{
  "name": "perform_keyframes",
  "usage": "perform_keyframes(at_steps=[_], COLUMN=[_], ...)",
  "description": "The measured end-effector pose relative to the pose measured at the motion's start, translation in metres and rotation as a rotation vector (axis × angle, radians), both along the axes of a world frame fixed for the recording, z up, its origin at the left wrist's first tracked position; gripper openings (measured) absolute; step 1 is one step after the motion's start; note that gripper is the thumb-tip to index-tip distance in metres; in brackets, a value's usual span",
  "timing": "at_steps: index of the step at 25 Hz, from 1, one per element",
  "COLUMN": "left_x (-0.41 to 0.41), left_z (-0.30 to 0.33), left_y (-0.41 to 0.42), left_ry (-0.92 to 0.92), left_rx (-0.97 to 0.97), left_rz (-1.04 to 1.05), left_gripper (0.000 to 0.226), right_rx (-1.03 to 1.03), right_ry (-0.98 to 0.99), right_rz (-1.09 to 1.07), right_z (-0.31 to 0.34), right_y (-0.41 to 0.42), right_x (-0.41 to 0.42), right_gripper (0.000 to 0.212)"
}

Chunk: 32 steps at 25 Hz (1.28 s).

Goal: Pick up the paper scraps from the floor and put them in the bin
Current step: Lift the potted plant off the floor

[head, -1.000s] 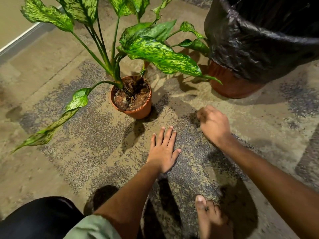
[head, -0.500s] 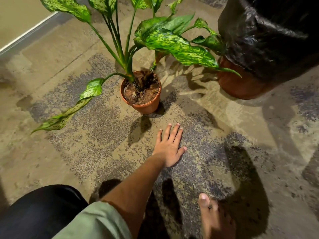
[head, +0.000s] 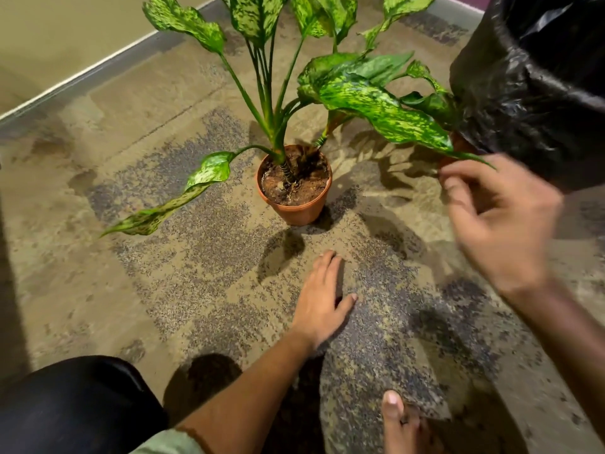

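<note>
1. Down on the mottled tan-and-grey carpet (head: 183, 257), the left hand (head: 319, 304) lies flat, palm down, fingers straight and close together with the thumb angled out to the side; it holds nothing.
2. The right hand (head: 497, 224) hangs in the air above the carpet, blurred, just below the black plastic liner of the bin (head: 530, 93) at the upper right. Its fingers are loosely bent and a little apart; whether anything small sits between them cannot be told through the blur, and no paper shows there.
3. The bin stands at the top right corner, its glossy black bag draped over the rim and down the sides, with a strip of terracotta-coloured wall showing under the bag's lower edge.
4. No paper scraps can be made out on the carpet in this view.
5. A small round terracotta pot (head: 296, 204) filled with dark soil stands upright on the carpet, beyond the left hand and apart from it. From it rises a plant with long green leaves speckled in pale yellow (head: 366, 99); one leaf reaches right, its tip just above the right hand's fingers, and another droops low to the left.
6. A bare foot (head: 401, 421) shows at the bottom edge, toes on the carpet, and a black-clad knee (head: 72, 407) fills the lower left corner.
7. A pale green sleeve (head: 170, 444) covers the left upper arm.
8. A beige wall with a grey skirting strip (head: 82, 77) runs along the upper left.
</note>
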State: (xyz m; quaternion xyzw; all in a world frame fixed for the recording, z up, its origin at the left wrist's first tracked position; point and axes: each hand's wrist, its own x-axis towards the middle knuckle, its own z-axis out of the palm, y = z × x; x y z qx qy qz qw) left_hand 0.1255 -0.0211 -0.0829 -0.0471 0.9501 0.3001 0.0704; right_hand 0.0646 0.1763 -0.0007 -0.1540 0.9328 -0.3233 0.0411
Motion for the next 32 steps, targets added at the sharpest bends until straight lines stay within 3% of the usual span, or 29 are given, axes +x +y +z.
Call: perform_keyframes(at_steps=[2,3,6,8,10,13,16,21,25,32], left_x=[-0.004,-0.008,-0.023,-0.030,-0.039,-0.052,-0.066,-0.084,-0.091,-0.094], left_z=[0.015,0.024,0.040,0.040,0.038,0.043,0.055,0.077,0.077,0.072], left_y=[-0.010,-0.018,-0.047,-0.066,-0.082,-0.103,-0.121,-0.135,-0.137,-0.137], left_ry=[0.064,0.089,0.141,0.142,0.159,0.211,0.260,0.221,0.230,0.225], left_rx=[0.182,0.267,0.414,0.433,0.455,0.494,0.501,0.518,0.524,0.555], left_rz=[0.265,0.419,0.657,0.643,0.631,0.604,0.379,0.225,0.193,0.189], left_gripper=[0.080,0.084,0.105,0.118,0.127,0.135,0.127,0.122,0.104,0.106], right_rx=[-0.159,-0.162,0.079,0.066,-0.025,-0.247,-0.404,-0.433,-0.432,-0.377], right_ry=[0.150,0.081,-0.218,-0.280,-0.327,-0.370,-0.285,-0.221,-0.209,-0.235], right_rz=[0.057,0.082,0.305,0.370,0.327,0.356,0.399,0.402,0.416,0.349], right_z=[0.031,0.040,0.007,-0.014,-0.018,-0.019,-0.026,-0.025,-0.022,-0.025], right_y=[-0.032,-0.044,-0.071,-0.085,-0.098,-0.123,-0.134,-0.146,-0.155,-0.156], right_x=[-0.043,-0.061,-0.073,-0.086,-0.103,-0.111,-0.122,-0.129,-0.130,-0.129], right_gripper=[0.033,0.040,0.094,0.117,0.125,0.127,0.121,0.107,0.106,0.116])
